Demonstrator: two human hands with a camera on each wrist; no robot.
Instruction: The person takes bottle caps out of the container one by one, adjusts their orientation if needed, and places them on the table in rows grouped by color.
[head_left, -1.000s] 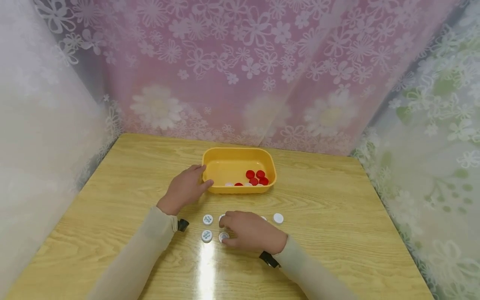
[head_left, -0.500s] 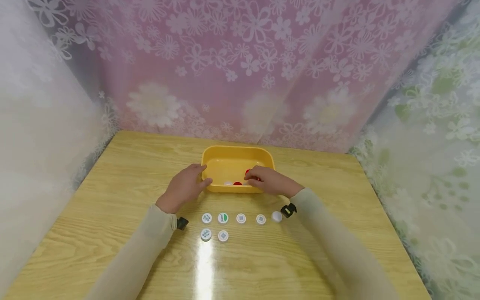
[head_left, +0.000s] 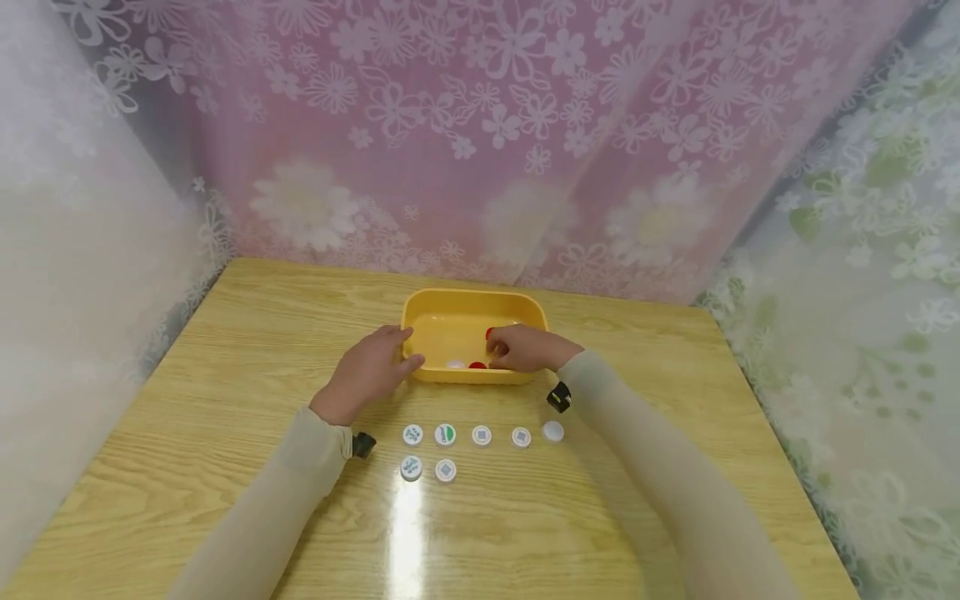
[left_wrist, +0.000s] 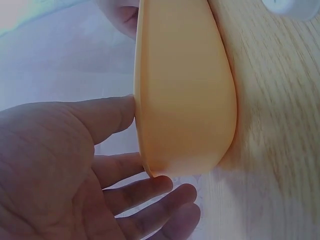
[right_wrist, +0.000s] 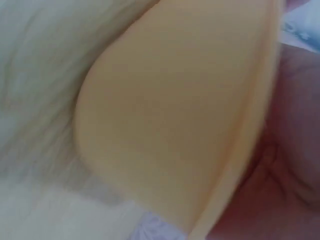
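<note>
A yellow plastic basin (head_left: 435,377) stands on the table, with red bottle caps (head_left: 477,365) and a pale one (head_left: 455,364) inside. My left hand (head_left: 367,372) rests at its left end, thumb and fingers spread and touching the rim (left_wrist: 139,75). Inside the basin's right part is my right hand (head_left: 528,347), its fingers curled down among the caps; it hides most of them, and whether it pinches one cannot be seen. The right wrist view shows the basin wall (right_wrist: 170,110) in front of the right hand (right_wrist: 285,150), whose fingertips are hidden.
In front of the basin lies a row of several white bottle caps (head_left: 482,436), some with printed patterns. Two more printed caps (head_left: 446,471) form a shorter row nearer me at left. A pink floral curtain (head_left: 465,208) hangs behind the wooden table (head_left: 300,300); pale curtains flank both sides.
My right hand has gone from the white caps on the table up into the basin, then shifted slightly left and deeper. The left hand has stayed at the basin's left end.
</note>
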